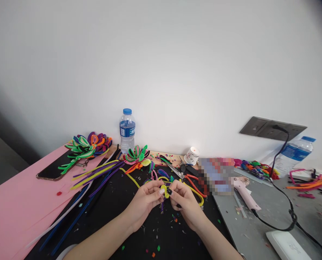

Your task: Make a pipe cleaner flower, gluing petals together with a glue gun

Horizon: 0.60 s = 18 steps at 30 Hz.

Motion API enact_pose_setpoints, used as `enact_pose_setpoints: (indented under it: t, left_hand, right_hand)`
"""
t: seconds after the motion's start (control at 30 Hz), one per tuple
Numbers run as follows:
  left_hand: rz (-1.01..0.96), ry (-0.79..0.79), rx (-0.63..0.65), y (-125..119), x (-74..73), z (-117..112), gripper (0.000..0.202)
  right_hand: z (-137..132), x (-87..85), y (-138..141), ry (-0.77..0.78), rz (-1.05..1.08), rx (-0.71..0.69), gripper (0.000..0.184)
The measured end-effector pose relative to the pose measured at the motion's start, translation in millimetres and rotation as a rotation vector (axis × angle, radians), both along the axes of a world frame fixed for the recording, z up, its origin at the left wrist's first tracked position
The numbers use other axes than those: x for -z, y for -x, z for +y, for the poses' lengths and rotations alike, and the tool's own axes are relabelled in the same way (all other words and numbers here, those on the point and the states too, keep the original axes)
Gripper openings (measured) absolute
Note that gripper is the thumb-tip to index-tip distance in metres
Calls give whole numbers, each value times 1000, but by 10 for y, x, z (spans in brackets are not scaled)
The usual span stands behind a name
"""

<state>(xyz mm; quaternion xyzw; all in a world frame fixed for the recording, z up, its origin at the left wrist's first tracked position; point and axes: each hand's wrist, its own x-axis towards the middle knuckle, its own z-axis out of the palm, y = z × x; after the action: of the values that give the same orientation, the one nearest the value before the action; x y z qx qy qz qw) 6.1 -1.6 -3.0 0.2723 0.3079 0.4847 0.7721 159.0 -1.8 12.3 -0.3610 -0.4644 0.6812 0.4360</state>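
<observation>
Between both hands, above the black mat [128, 216], is a yellow pipe cleaner [165, 192] bent into a small loop. My left hand [146, 198] pinches its left side with thumb and fingertips. From the other side my right hand [185, 198], with dark nails, grips it too. A longer yellow pipe cleaner [200, 198] curves out behind the right hand; whether it joins the loop is hidden. Scissors with orange handles [195, 184] lie just beyond that hand. Short purple, pink and green pieces [161, 173] lie behind the fingers.
Pipe-cleaner flowers [136, 155] and loose stems [98, 173] lie to the left, near a phone [55, 168]. A water bottle [127, 131] and a paper cup [192, 156] stand by the wall. A pink glue gun [247, 195] and its black cable [274, 227] are on the right.
</observation>
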Motion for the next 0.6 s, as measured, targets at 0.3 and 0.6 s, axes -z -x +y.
enact_pose_setpoints:
  t: [0.3,0.6]
  left_hand:
    - [-2,11,-20,-4,-15,12,21]
    - [-12,54,23,-12,-38,5,25]
  right_hand:
    - [9,-13,2,16,-10,31,26]
    - [31,-44,-29,81,68,92,23]
